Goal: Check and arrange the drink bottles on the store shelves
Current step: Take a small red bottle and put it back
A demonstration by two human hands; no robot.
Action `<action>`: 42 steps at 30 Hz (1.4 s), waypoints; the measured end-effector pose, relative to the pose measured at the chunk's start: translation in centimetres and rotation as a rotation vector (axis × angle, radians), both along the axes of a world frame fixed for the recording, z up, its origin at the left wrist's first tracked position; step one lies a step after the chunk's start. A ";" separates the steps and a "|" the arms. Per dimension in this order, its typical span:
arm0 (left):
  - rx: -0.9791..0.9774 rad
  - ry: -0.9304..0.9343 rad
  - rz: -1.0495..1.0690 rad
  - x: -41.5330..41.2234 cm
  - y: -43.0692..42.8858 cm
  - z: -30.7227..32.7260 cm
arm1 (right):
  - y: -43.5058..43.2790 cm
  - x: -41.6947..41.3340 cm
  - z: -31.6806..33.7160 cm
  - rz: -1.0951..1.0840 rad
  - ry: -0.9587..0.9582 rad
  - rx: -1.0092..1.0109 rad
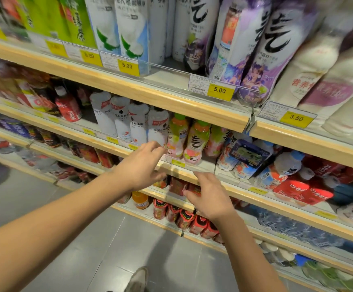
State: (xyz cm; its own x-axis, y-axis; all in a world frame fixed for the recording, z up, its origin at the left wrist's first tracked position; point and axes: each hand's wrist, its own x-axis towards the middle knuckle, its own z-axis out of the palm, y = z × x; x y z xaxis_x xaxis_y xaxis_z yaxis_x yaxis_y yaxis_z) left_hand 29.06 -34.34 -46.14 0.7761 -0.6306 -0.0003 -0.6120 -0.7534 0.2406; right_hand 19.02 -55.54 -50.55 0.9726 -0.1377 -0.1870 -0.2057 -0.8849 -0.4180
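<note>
Wooden shelf edge (99, 142) fronts pink bottles (195, 142) — left hand (142, 165), right hand (211, 197): fingers (154, 147) loosely spread.

The far-left bottles (5, 91) smear into blur, labels unreadable. The upper edge cuts off the top-shelf bottles (129, 28). The small yellow price tags (178, 163) at mid-frame are too blurred to read. The right hand (210, 197) hides part of the red bottles (177, 185) behind it. A shoe (137, 279) is cropped at the bottom edge
</note>
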 end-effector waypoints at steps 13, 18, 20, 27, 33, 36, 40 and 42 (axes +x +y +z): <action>0.041 0.080 0.370 -2.3 13.2 0.5 | 12.8 4.6 3.5 0.310 -0.090 -0.020; 0.029 0.112 0.409 -1.3 20.1 0.5 | 19.3 6.9 3.9 0.331 -0.080 0.016; 0.041 0.116 0.411 -0.4 23.2 0.4 | 22.3 8.1 3.8 0.325 -0.089 0.021; 0.049 0.143 0.380 3.1 34.4 0.1 | 33.2 12.2 3.8 0.268 -0.096 0.040; 0.026 0.140 0.352 6.5 40.4 0.4 | 38.7 14.6 4.1 0.187 -0.136 0.047; 0.019 0.131 0.338 8.3 41.7 0.2 | 40.0 15.9 3.8 0.150 -0.158 0.080; 0.032 0.125 0.314 10.8 42.2 -0.3 | 40.5 18.5 3.2 0.135 -0.171 0.110; 0.033 0.119 0.305 12.4 42.2 -0.6 | 40.7 20.3 2.8 0.137 -0.160 0.130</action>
State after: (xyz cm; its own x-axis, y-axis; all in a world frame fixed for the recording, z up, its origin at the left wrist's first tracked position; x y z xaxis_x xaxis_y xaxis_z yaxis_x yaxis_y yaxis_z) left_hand 41.50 7.88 -46.70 0.9224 -0.3675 -0.1189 -0.3262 -0.9060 0.2696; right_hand 39.28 -14.87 -47.75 0.9993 0.0128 -0.0365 -0.0093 -0.8365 -0.5478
